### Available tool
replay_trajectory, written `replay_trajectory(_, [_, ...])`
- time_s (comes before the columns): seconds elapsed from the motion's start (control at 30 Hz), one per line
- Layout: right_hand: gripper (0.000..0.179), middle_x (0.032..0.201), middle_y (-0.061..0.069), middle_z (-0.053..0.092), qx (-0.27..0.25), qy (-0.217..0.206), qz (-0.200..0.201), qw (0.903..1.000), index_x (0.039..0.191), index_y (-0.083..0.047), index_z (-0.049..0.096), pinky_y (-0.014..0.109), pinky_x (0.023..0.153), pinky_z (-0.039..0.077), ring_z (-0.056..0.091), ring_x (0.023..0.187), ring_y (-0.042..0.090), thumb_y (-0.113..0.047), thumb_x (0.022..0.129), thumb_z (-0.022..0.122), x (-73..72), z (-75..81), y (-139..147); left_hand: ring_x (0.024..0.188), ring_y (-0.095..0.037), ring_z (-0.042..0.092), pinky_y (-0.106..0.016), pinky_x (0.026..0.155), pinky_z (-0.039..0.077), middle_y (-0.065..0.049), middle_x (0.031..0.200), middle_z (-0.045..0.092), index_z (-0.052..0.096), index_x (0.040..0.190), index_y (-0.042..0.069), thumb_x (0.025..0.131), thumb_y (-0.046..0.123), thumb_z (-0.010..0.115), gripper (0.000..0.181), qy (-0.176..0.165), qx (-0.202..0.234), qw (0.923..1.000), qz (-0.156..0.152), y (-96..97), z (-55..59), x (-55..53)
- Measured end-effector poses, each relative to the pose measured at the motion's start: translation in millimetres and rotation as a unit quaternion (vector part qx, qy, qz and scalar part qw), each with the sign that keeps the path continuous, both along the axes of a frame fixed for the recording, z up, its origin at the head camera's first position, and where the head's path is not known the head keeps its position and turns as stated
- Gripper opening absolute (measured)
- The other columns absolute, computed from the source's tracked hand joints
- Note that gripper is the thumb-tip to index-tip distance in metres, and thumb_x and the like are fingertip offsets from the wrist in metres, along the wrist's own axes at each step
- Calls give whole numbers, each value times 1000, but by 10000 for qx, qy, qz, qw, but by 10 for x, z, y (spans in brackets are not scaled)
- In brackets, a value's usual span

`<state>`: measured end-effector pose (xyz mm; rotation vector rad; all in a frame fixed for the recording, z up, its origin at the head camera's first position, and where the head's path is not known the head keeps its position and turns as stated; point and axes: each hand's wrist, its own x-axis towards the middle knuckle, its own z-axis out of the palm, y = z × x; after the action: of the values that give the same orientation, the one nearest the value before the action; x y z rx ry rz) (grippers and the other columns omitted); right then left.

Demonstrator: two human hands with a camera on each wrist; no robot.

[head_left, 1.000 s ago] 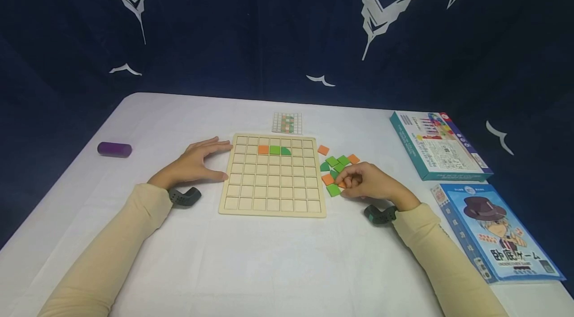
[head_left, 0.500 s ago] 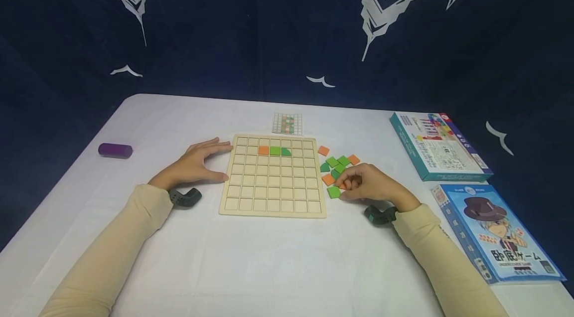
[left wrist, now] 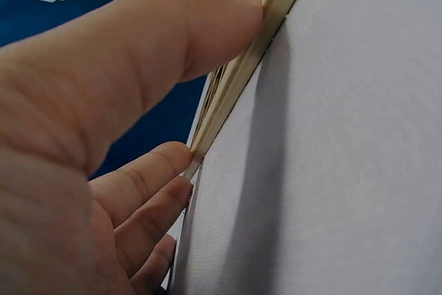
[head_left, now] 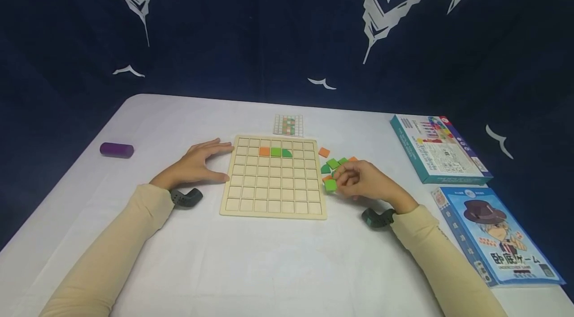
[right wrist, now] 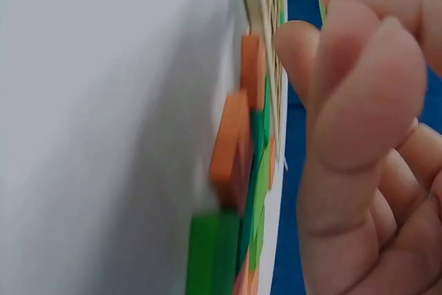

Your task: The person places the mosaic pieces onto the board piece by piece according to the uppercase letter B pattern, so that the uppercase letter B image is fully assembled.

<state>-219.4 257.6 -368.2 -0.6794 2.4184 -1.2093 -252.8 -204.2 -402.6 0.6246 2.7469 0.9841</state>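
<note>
Left hand [head_left: 193,163]: thumb and fingers spread apart, touching the left edge of the board [head_left: 262,180].
Right hand [head_left: 367,182]: pinching a green square tile [head_left: 330,185] by its edge.
Tile's place: just beside the board's right edge, raised, as far as we can tell.
Board row: we see an orange square [head_left: 264,151], green square [head_left: 275,152], green quarter-circle [head_left: 286,153].
Loose tiles [head_left: 333,163]: near the right hand.
</note>
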Motion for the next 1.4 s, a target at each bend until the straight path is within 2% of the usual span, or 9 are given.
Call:
replay_trajectory(0.13, [26,92,15,79,-185,-322,-202,9991,115,12,65,24,54,51,59,63,12,9,90,73,-15,24,-98,164,-43,17,-70,130,8,-14,172,40,51,161,8,84,40,89,92,-4,10,10000,-1,-4,-4,-4])
replay_trajectory(0.33, [27,81,9,76,-434,-709,-513,9952,116,7,64,24,54,46,56,60,13,2,91,74,-72,49,-296,164,-42,18,-68,130,8,-14,172,41,51,161,8,83,41,89,93,55,-21,10000,-1,-11,-10,-3])
replay_trajectory(0.57, [29,77,5,75,-590,-819,-741,9921,118,5,65,23,54,48,58,61,13,-1,92,77,-175,24,-527,165,-40,17,-67,131,6,-13,172,41,51,161,8,82,43,89,94,11,-19,10000,54,5,-12,-9])
replay_trajectory(0.87, [28,84,4,80,-695,-940,-853,9895,121,4,65,23,57,50,69,68,13,0,94,73,-298,36,-787,165,-41,17,-67,131,6,-14,172,41,51,161,7,82,42,90,94,-9,13,10000,66,15,6,2])
replay_trajectory(1.4, [34,80,1,78,-717,-1187,-1162,9835,124,2,67,21,57,52,70,69,12,-3,94,79,-498,33,-1200,165,-41,17,-66,131,6,-14,172,39,51,161,8,82,40,90,94,-57,28,10000,35,-4,18,5])
